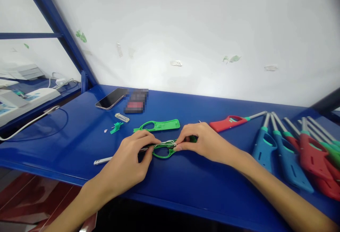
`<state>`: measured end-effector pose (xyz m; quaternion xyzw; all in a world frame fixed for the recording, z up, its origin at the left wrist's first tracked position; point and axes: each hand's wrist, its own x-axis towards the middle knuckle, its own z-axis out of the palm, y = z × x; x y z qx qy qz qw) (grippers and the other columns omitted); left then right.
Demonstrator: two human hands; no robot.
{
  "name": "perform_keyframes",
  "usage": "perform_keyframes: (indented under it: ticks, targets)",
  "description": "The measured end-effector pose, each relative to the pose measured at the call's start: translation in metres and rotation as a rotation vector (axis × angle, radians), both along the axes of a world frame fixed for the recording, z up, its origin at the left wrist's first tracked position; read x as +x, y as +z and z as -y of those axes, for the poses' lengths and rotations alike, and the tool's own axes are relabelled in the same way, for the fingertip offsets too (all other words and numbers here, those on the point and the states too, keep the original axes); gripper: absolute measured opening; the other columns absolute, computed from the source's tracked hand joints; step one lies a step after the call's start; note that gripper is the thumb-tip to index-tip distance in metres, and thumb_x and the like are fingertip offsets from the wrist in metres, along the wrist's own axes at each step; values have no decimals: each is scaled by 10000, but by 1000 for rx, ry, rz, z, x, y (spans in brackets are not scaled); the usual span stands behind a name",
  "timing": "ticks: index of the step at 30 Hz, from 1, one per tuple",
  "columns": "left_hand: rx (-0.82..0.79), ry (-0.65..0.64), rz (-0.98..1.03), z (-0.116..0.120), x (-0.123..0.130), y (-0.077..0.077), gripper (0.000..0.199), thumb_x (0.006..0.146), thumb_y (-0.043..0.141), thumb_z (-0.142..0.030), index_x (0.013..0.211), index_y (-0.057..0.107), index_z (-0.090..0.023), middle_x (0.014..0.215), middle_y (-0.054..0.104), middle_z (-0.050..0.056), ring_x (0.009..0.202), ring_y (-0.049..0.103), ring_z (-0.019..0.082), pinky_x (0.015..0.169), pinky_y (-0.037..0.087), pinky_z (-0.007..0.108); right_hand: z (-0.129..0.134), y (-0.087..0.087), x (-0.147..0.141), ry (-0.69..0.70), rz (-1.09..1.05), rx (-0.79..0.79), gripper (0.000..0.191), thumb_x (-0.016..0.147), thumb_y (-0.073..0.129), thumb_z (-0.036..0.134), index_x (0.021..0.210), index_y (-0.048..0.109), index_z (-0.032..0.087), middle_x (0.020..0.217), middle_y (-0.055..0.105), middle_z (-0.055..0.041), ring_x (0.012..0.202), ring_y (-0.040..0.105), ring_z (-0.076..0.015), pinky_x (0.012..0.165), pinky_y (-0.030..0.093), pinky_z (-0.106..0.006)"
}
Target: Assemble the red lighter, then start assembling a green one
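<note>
Low over the blue table, an opened green utility lighter (160,156) is between my hands, its finger loop facing me. My left hand (130,156) is closed around its barrel end; the silver metal tube (103,160) sticks out to the left beneath the hand. Thin white wire (168,142) runs along the open inside. My right hand (203,140) pinches the wire's right end beside a small dark part; its palm side covers the handle's end. Just behind lies a loose green shell half (166,125). To its left are a teal-green plastic piece (116,128) and a small clear part (122,117).
A smartphone (111,99) and a blurred dark pack (136,101) lie at the back left. One red lighter (228,123) is behind my right hand. Several blue (265,150), red (315,154) and green lighters crowd the right side. A white cable (34,124) crosses the left edge.
</note>
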<state>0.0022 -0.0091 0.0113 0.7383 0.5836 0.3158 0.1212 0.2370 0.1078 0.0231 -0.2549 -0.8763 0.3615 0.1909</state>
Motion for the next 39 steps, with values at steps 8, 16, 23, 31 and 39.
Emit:
perform_keyframes:
  ticks: [8, 16, 23, 31, 39]
  targets:
    - [-5, 15, 3, 2, 2, -1, 270, 1003, 491, -223, 1051, 752, -269, 1062, 734, 17, 908, 703, 183, 809, 566, 303, 1, 0, 2, 15, 9, 48, 99, 899, 846, 323, 848, 816, 244, 840, 780, 27, 760, 669, -138, 708, 470, -260]
    - [6, 16, -5, 1, 2, 0, 260, 987, 508, -228, 1040, 762, -254, 1054, 743, 29, 905, 708, 183, 767, 579, 281, 1, -2, 2, 28, 23, 62, 106, 917, 827, 325, 849, 806, 246, 870, 788, 16, 798, 681, -152, 724, 467, -262]
    - [16, 18, -7, 0, 2, -1, 244, 1001, 522, -251, 1016, 766, -249, 1040, 751, 31, 905, 710, 188, 803, 575, 304, 2, -2, 1, 29, 37, 51, 111, 937, 807, 323, 856, 809, 247, 832, 761, 18, 749, 636, -140, 679, 433, -253]
    - [25, 21, -4, 0, 2, -1, 186, 1010, 584, -280, 1013, 768, -256, 1030, 753, 21, 908, 709, 189, 839, 562, 322, 2, -3, 0, 19, 57, 23, 108, 940, 804, 308, 851, 805, 246, 797, 742, 25, 705, 599, -134, 644, 402, -270]
    - [51, 40, 15, -3, 0, -5, 141, 1012, 631, -284, 968, 762, -260, 988, 759, 0, 892, 711, 175, 841, 547, 304, 8, -4, -8, -51, 46, -23, 173, 883, 861, 276, 767, 745, 219, 720, 699, 54, 623, 531, -102, 596, 361, -259]
